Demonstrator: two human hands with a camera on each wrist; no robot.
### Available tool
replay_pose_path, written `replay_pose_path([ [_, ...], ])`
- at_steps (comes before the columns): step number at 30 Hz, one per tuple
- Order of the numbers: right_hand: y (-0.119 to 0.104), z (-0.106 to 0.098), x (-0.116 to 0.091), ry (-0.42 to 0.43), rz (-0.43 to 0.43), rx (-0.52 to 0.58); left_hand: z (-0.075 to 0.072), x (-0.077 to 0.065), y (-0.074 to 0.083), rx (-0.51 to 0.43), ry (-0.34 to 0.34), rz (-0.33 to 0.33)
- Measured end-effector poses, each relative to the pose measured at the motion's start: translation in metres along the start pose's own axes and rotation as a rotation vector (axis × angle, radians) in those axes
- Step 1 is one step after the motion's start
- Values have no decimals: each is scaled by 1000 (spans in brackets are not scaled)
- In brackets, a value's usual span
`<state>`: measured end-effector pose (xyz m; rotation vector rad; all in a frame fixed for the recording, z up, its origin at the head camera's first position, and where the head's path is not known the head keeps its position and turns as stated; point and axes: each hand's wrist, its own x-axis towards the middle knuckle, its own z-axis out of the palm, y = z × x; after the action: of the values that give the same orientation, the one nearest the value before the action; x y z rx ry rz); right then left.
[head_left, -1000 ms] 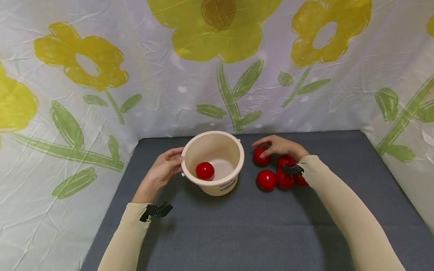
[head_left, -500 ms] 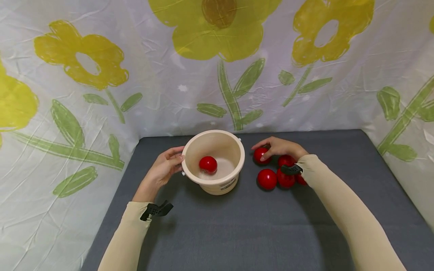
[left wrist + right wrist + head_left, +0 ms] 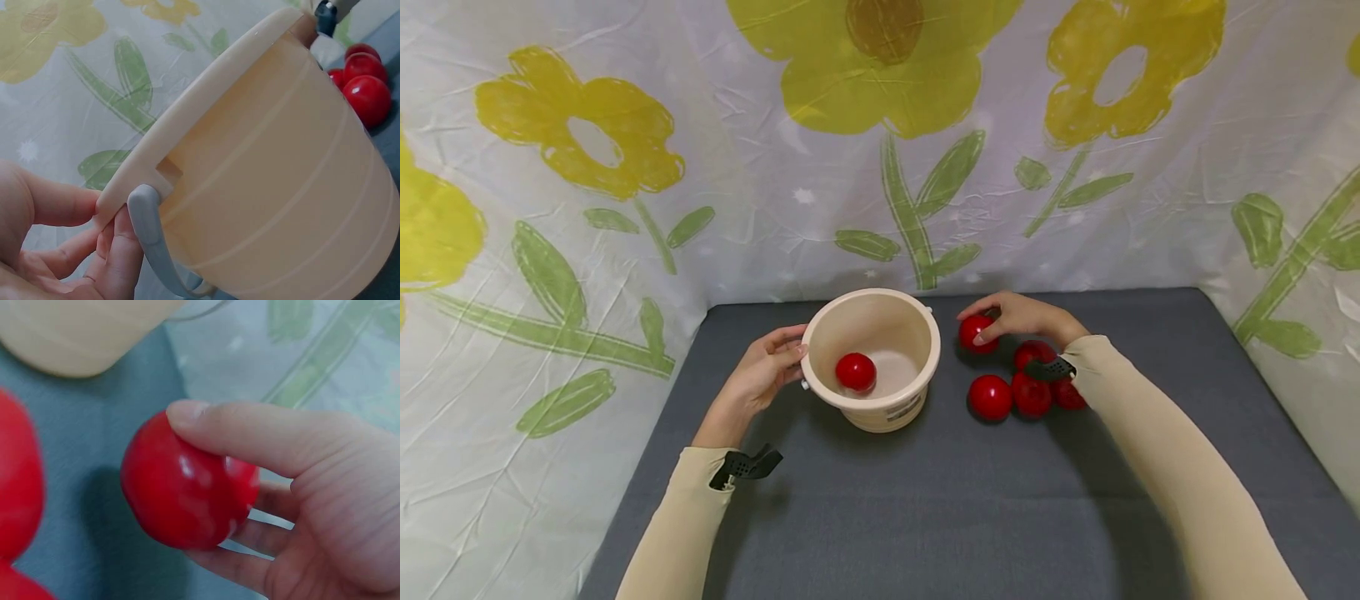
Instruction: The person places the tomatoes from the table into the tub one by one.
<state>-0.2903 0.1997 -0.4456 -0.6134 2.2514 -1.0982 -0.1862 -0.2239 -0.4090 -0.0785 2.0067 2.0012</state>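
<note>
A cream plastic bucket [image 3: 871, 400] stands mid-table with one shiny red apple-like fruit [image 3: 855, 372] inside. My left hand [image 3: 758, 379] pinches its rim on the left side, thumb on top and fingers below, as the left wrist view shows. To the right of the bucket, my right hand [image 3: 1026, 318] grips another shiny red apple-like fruit [image 3: 187, 484] between thumb and fingers. A shadow lies on the cloth beside this fruit in the right wrist view.
Several more red apple-like fruits [image 3: 990, 397] sit clustered below my right hand, partly under its wrist strap [image 3: 1048, 368]. A grey bucket handle [image 3: 150, 231] hangs near my left fingers. Dark grey cloth [image 3: 880, 517] covers the table; a flowered curtain [image 3: 760, 200] closes the back.
My right hand has closed around the fruit and moved slightly up and away with it. The fruit in the bucket has rolled right, then back left. My left hand stays at the rim.
</note>
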Motion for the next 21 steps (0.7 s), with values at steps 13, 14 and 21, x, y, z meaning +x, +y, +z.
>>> replay_pose_path([
  [13,-43,-20,-7,76,-101,-22,0,-1,1,-21,-15,7],
  [14,-48,-22,-8,82,-105,-22,0,-1,1,-24,-18,8],
  [21,-73,-30,-12,96,-113,-16,0,0,0,-29,-23,5],
])
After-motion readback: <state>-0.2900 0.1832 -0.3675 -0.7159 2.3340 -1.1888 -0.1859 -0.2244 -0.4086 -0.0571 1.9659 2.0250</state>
